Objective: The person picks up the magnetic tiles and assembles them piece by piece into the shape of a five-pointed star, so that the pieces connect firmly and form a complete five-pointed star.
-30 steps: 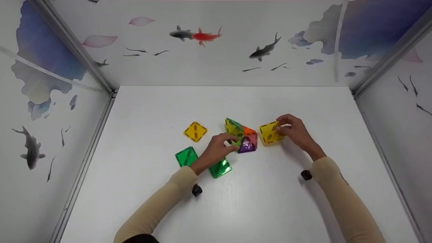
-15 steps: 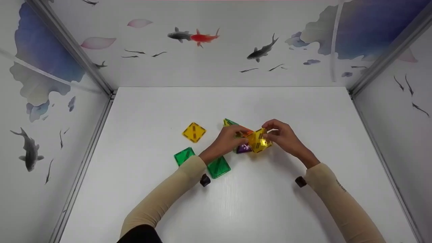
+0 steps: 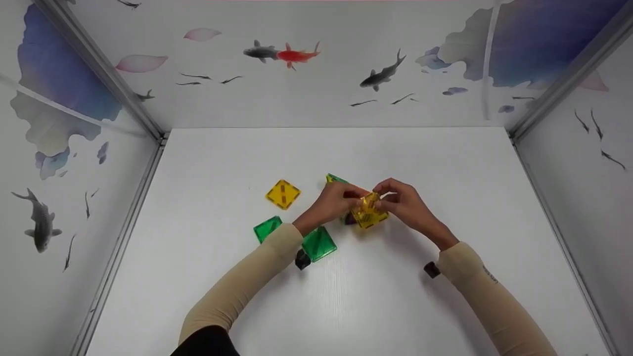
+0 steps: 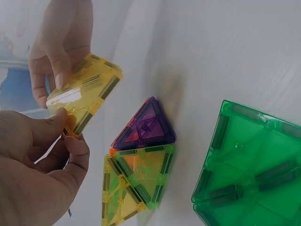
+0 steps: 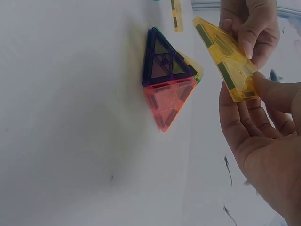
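Note:
A clear yellow square magnetic tile (image 3: 368, 217) is held up between both hands, tilted, over the table. My left hand (image 3: 329, 205) pinches one corner with thumb and finger, as the left wrist view shows. The right hand (image 3: 410, 210) pinches the opposite side, its thumb on the face of the tile. Close by stands a small build of triangular magnetic tiles. Its purple triangle (image 4: 148, 125), yellow triangle (image 4: 120, 188) and red triangle (image 5: 169, 101) show in the wrist views. From the head camera, the hands and yellow tile hide most of this build.
On the white table (image 3: 366, 296) lie a yellow square tile (image 3: 283, 194) and two green square tiles, one (image 3: 319, 244) beside my left wrist and another (image 3: 267, 229) partly under the left sleeve. Panels with painted fish enclose the table at the back and sides.
My right hand has brought the yellow square tile leftward to the left hand, tilting it. The left hand has moved slightly right from beside the build and now grips the tile too.

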Tool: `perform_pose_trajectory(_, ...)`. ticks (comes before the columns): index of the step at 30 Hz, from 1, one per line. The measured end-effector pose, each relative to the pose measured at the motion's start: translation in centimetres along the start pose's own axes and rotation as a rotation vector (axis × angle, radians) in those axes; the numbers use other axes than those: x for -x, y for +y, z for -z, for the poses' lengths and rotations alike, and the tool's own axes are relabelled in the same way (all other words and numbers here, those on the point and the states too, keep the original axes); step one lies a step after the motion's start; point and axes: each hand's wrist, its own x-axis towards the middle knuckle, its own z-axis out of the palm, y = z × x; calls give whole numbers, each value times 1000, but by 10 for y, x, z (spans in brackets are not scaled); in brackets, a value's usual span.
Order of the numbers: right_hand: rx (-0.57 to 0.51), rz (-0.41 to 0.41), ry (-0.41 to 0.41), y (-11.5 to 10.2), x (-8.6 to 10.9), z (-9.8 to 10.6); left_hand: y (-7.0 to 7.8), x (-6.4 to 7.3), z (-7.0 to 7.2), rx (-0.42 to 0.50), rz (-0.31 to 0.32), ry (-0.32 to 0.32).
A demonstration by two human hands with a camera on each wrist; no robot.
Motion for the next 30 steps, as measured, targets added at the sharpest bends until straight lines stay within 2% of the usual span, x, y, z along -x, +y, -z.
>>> perform_pose_trajectory(7, -17, -15, 47, 2, -12, -4, -4, -12, 15, -34, -20, 9)
perform_pose_trajectory(12, -35, -8, 86, 5, -23, 3, 0, -25, 24, -56, -27, 3)
perform_pose_trajectory(17, -52, -53, 125, 12, -35, 13, 5, -40, 28, -73, -21, -1)
perform_pose_trajectory(25, -175, -115, 132, 25, -51, 20, 7, -63, 34, -56, -18, 9)
perform_pose_trajectory(30, -242, -151, 146, 36, -60, 19, 3, -76, 36, -99, -27, 8)
